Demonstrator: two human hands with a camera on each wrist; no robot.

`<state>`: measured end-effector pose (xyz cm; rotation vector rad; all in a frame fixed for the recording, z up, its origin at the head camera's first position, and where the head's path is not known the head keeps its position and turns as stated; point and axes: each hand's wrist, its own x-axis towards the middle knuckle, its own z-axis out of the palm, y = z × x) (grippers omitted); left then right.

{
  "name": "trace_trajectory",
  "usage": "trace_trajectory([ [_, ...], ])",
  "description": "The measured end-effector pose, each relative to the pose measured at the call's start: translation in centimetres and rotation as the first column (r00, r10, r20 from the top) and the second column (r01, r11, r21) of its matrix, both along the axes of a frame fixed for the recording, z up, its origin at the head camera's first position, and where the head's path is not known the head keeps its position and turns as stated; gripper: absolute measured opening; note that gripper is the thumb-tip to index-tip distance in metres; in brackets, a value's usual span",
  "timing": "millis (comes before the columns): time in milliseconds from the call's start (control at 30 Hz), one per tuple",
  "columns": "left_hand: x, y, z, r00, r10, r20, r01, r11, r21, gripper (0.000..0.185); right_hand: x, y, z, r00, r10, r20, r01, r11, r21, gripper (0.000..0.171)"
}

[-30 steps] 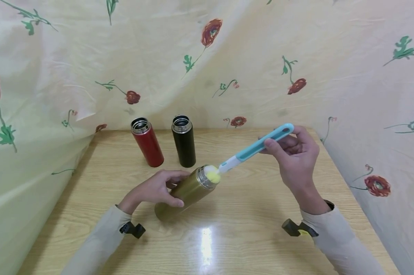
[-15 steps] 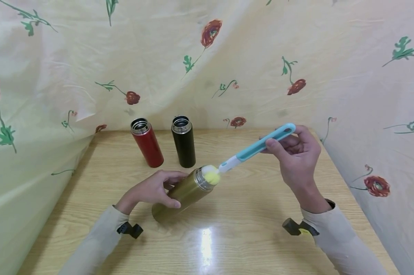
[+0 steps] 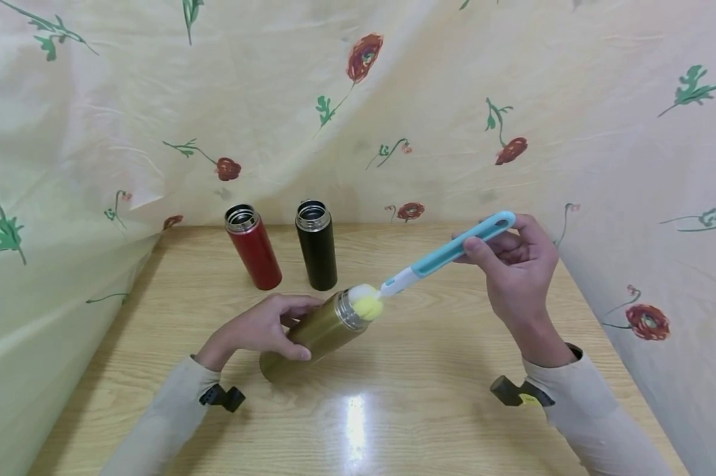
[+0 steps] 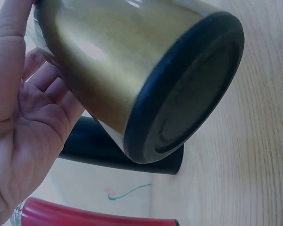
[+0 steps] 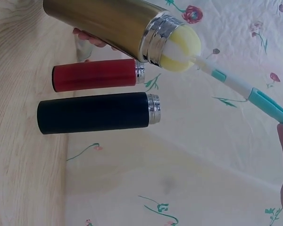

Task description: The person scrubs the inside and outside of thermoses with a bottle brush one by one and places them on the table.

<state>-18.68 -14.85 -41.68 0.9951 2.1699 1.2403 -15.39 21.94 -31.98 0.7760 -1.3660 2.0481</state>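
My left hand point(image 3: 268, 327) grips a gold thermos bottle point(image 3: 324, 334) round its body, tilted with its open steel mouth up to the right. The bottle's dark base faces the left wrist view. Between thumb and fingers, my right hand point(image 3: 521, 271) holds the blue handle of a bottle brush point(image 3: 447, 254). The brush's yellow and white sponge head point(image 3: 367, 303) sits at the mouth, part of it sticking out past the steel rim. The rest of the sponge is hidden inside the neck.
Behind the gold bottle, a red thermos bottle point(image 3: 254, 251) and a black thermos bottle point(image 3: 318, 248) stand upright without lids on the wooden table point(image 3: 429, 396). A flowered cloth point(image 3: 262, 99) hangs behind the table and along its sides.
The left hand and the gold bottle have shifted slightly left. The right hand has moved a little up and right with the brush, and slightly more of the sponge shows outside the mouth.
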Motion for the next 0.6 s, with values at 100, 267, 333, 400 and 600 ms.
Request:
trace_trajectory([
  [100,0.03,-0.12,0.04,1.0,0.016,-0.018,-0.016,1.0,0.004,0.079,0.02,-0.07,0.07,1.0,-0.004,0.006,0.004,1.0,-0.005,0.024],
  [267,0.1,-0.26,0.03,0.998,0.043,-0.055,-0.043,0.999,0.001,0.08,-0.01,-0.12,-0.01,1.0,-0.003,0.005,0.003,1.0,-0.022,0.023],
  [333,0.12,-0.32,0.05,0.997,0.046,-0.062,-0.046,0.999,-0.004,0.08,-0.04,-0.1,-0.06,1.0,-0.004,0.0,0.004,1.0,-0.027,0.023],
  [400,0.12,-0.36,0.09,0.997,0.047,-0.063,-0.048,0.999,-0.01,0.081,-0.09,-0.06,-0.11,1.0,0.004,-0.007,-0.004,0.999,-0.041,0.024],
  [600,0.08,-0.67,0.09,0.997,0.041,-0.06,-0.042,0.999,-0.016,0.082,-0.17,0.07,-0.06,1.0,0.016,-0.022,-0.018,0.997,-0.074,0.025],
])
